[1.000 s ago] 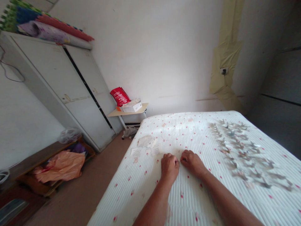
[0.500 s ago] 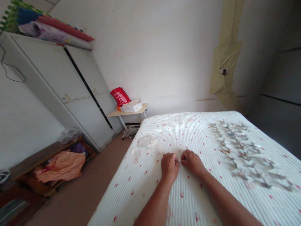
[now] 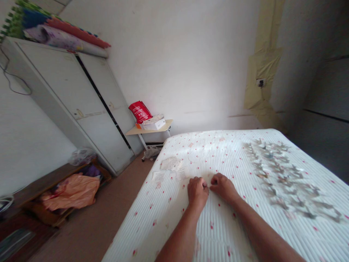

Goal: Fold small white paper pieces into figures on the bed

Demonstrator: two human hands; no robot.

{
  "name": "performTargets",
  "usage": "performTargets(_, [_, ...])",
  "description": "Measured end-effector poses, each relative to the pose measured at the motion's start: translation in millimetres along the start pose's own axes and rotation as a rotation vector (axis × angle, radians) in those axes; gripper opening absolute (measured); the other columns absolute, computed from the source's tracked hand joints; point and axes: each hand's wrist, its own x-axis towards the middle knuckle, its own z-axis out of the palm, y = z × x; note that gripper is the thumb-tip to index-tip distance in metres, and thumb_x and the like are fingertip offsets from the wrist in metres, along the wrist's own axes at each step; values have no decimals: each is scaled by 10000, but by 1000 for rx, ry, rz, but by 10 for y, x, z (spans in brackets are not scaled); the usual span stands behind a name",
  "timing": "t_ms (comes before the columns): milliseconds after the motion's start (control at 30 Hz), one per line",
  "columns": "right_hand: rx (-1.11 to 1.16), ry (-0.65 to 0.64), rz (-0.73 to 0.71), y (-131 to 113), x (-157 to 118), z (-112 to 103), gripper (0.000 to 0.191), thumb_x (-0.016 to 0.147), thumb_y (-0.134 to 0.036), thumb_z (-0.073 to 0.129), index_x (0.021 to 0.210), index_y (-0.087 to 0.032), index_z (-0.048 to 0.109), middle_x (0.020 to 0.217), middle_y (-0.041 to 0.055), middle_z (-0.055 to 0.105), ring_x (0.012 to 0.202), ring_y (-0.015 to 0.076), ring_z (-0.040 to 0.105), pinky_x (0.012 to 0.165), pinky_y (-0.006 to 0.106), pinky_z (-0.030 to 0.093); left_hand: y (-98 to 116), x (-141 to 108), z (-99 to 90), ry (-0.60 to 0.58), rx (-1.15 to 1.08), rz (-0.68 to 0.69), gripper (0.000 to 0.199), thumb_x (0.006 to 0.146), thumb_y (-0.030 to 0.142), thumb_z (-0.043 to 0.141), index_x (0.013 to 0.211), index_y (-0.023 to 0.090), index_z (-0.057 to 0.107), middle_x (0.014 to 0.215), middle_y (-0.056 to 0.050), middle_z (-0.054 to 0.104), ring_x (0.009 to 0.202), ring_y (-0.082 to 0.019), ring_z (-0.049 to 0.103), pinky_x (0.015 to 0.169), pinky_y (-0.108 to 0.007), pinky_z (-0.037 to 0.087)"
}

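Observation:
My left hand is closed over the ribbed white mattress with its small red flower print. Close to it on the right, my right hand is curled with its fingertips pinched together, almost meeting the left thumb. Whatever lies between the fingers is too small and hidden to name. Just beyond my left hand lie printed paper pieces, some overlapping, with a separate square slip beside them. Several small folded paper figures stand in loose rows to the right of my hands; their shapes are blurred.
A small table past the bed carries a white box and a red bag. Grey cabinets with rolled mats on top line the left side. An orange cloth hangs over a low wooden bench.
The view has shifted very slightly. Both hands keep nearly the same pose and place, with only tiny movement at the fingertips.

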Motion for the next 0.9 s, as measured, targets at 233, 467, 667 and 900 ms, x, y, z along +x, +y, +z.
performTargets(233, [-54,21,16,-29,-5,38,73,645,-140,555,696,-166,600,791,33,598,750,149,530,633,234,328,32,5,-30,-47,53,-29,61,727,151,563,759,193,594,841,-18,602,847,-167,508,755,-272,361])
performTargets(467, [-52,-5,34,-44,-2,5,117,634,-105,535,713,-159,603,812,41,603,764,150,538,646,235,333,12,10,-21,-53,19,-24,113,695,110,561,764,195,592,832,-12,598,851,-163,507,754,-265,362])
performTargets(667, [-33,-14,38,-28,6,-9,133,626,-94,530,715,-158,605,811,40,602,754,143,535,639,224,339,-42,26,27,-36,-21,-20,159,659,65,558,751,193,585,814,1,595,839,-155,507,756,-259,373])
performTargets(900, [-9,-9,17,-16,-7,-17,94,628,-121,554,701,-161,599,788,31,595,730,137,531,627,222,338,-84,33,59,-4,-102,-28,187,626,37,543,725,192,581,795,1,593,822,-151,506,738,-249,381])
